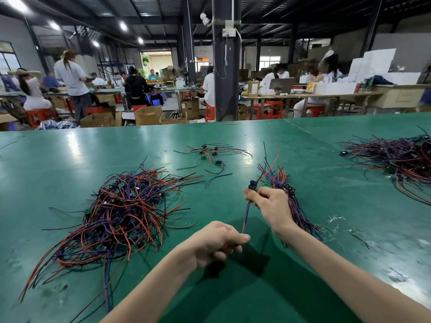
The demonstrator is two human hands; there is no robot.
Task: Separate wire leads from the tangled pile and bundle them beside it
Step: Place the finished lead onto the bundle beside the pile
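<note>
Holding one lead [245, 219] taut for bundling, left fingers [242, 238] pinching its tail, right fingers [251, 195] its plug, pile [121, 206] at nine o'clock

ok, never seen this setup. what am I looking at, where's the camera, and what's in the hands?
There is no robot here. It is one picture from a wide-angle camera worn on a person's head, looking forward and down over a green table. The two bare arms are that person's own. The left hand pinches the lower end of a single wire lead. The right hand pinches that lead's upper end at its small dark connector and also grips a bundle of leads. The tangled pile of red, blue and black leads lies to the left. A few loose leads lie further back, and another pile lies at far right.
</note>
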